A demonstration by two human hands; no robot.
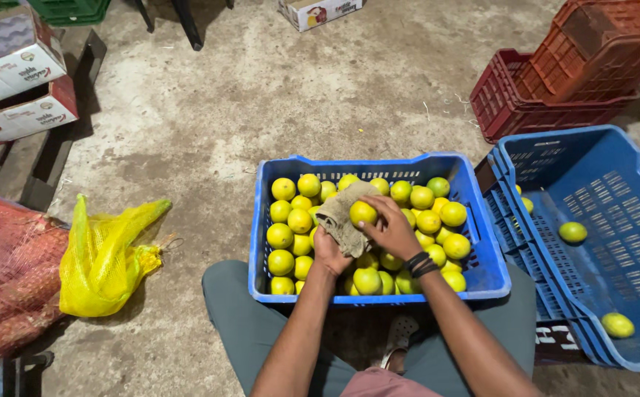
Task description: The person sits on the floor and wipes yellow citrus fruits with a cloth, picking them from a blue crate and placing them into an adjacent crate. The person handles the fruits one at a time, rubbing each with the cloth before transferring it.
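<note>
The left hand grips a tan cloth; the right hand clamps one lime against it, above the middle of the full blue crate, whose lower limes are buried. Three loose limes lie in the second crate, cut off right. Two red crates stack beyond.

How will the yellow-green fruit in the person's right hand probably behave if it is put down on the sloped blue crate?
The fruit looks round and smooth, so it would likely roll downhill in the tilted crate. It seems firm: the right hand grips it without denting. The cloth in the left hand looks floppy by contrast.
</note>
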